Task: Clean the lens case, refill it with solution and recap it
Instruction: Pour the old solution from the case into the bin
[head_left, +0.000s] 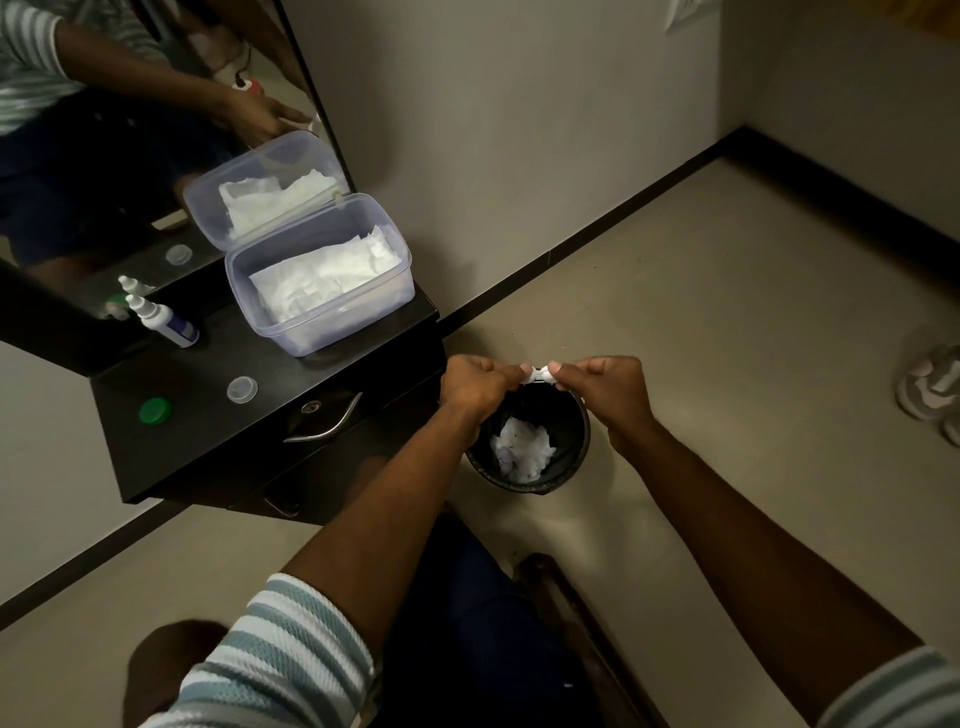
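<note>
Both hands hold a small white lens case (538, 375) between them, over a black waste bin (571, 470) on the floor. My left hand (475, 387) grips its left end and my right hand (605, 387) grips its right end; most of the case is hidden by my fingers. On the dark shelf (208, 447) lie a green cap (155, 411) and a clear cap (242, 389). A white solution bottle (163, 319) with a blue label stands near the mirror.
A clear plastic box (322, 332) of white tissues stands open on the shelf's right end, lid against the mirror (104, 156). The bin holds crumpled white tissue. The shelf has a drawer handle (327, 423). Shoes (932, 387) sit at the right on the floor.
</note>
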